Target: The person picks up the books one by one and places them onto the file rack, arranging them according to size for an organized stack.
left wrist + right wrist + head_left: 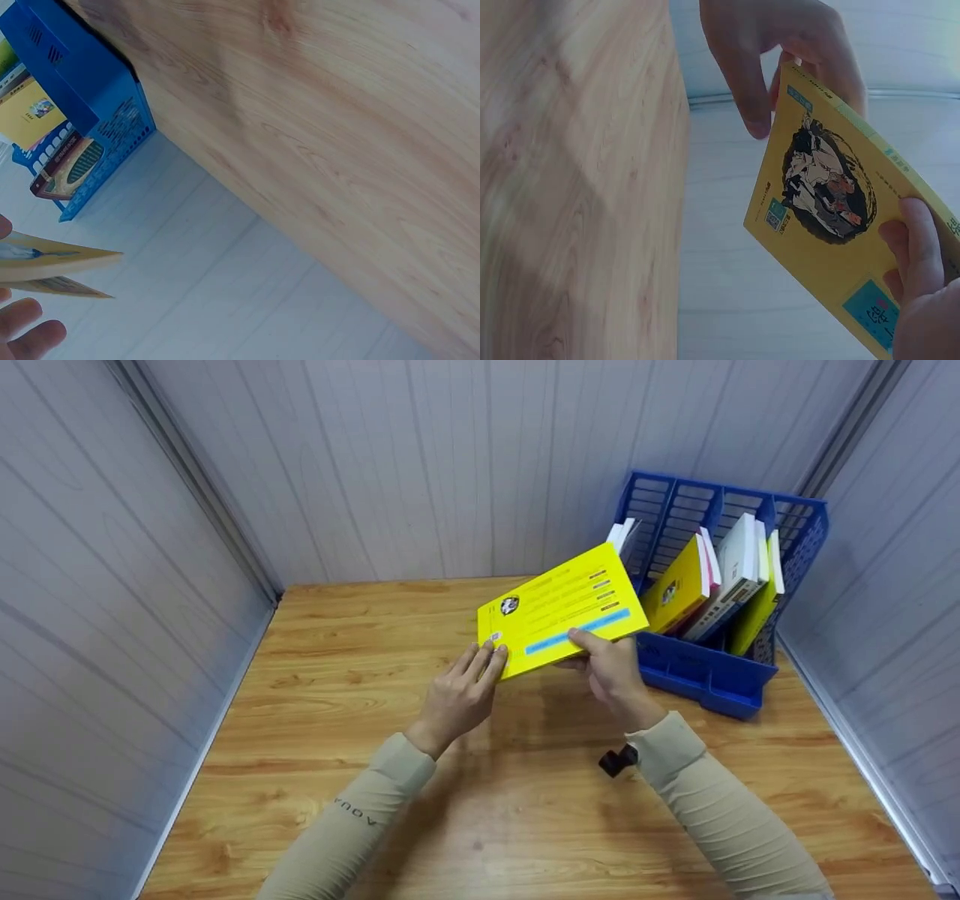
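Note:
A yellow book point(559, 611), tilted in the air over the table, has blue labels and a small round picture on its upward face. My right hand point(615, 671) grips its near edge, thumb on top and fingers underneath. The fairly straight fingers of my left hand point(457, 697) touch the near left corner. In the right wrist view the underside of the book point(825, 187) shows an inked figure drawing, and the left thumb stands off from the cover. One cover flares slightly from the pages of the book point(67, 262) in the left wrist view.
A blue slotted file rack point(697, 671) stands at the back right with several books leaning in its compartments, among them a yellow book point(679, 589) and a white book point(731, 570). Pale panel walls point(450, 472) enclose the wooden table point(337, 675) at the back and sides.

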The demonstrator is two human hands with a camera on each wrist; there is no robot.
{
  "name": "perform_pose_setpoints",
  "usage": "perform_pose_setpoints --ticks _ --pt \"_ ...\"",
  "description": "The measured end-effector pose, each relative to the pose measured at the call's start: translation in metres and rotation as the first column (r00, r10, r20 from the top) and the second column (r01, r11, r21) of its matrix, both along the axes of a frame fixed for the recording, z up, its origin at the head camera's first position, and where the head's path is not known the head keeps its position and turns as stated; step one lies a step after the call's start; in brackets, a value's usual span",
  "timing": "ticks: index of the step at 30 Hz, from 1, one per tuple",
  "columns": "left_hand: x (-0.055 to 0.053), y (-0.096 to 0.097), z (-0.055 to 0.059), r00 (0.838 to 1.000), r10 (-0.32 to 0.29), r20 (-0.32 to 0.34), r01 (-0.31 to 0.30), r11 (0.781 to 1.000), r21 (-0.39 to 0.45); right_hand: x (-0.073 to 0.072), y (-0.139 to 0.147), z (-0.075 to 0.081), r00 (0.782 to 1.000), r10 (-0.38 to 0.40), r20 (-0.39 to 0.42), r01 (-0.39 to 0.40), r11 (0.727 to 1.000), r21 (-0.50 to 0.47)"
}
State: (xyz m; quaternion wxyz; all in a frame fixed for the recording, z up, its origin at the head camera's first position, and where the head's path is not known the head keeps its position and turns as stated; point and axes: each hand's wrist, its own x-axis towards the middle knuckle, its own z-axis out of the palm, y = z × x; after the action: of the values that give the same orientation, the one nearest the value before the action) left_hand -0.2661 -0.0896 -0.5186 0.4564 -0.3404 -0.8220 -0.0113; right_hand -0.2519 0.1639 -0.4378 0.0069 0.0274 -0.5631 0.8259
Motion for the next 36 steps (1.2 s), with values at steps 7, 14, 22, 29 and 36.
perform_pose_setpoints --ticks 7,14,22,29,36 --pt "-0.003 -0.008 0.0 0.998 0.056 0.002 -0.056 0.998 -0.002 -0.001 0.015 0.006 0.998 -0.055 -0.029 0.055 0.998 0.021" --pt "-0.007 -0.017 -0.003 0.996 0.078 -0.041 -0.078 0.997 0.002 0.001 0.032 0.014 0.991 -0.089 -0.098 0.093 0.995 0.037" --pt "-0.008 -0.025 -0.003 0.992 0.119 0.031 -0.119 0.993 0.005 0.002 0.051 0.021 0.982 -0.137 -0.13 0.143 0.989 0.036" --pt "-0.011 -0.032 -0.006 0.981 0.13 0.144 -0.138 0.989 0.049 0.003 0.066 0.023 0.943 -0.246 -0.223 0.265 0.963 0.059" --pt "-0.011 -0.037 -0.006 0.955 0.126 0.267 -0.158 0.982 0.101 0.004 0.079 0.026 0.89 -0.348 -0.296 0.376 0.926 0.041"
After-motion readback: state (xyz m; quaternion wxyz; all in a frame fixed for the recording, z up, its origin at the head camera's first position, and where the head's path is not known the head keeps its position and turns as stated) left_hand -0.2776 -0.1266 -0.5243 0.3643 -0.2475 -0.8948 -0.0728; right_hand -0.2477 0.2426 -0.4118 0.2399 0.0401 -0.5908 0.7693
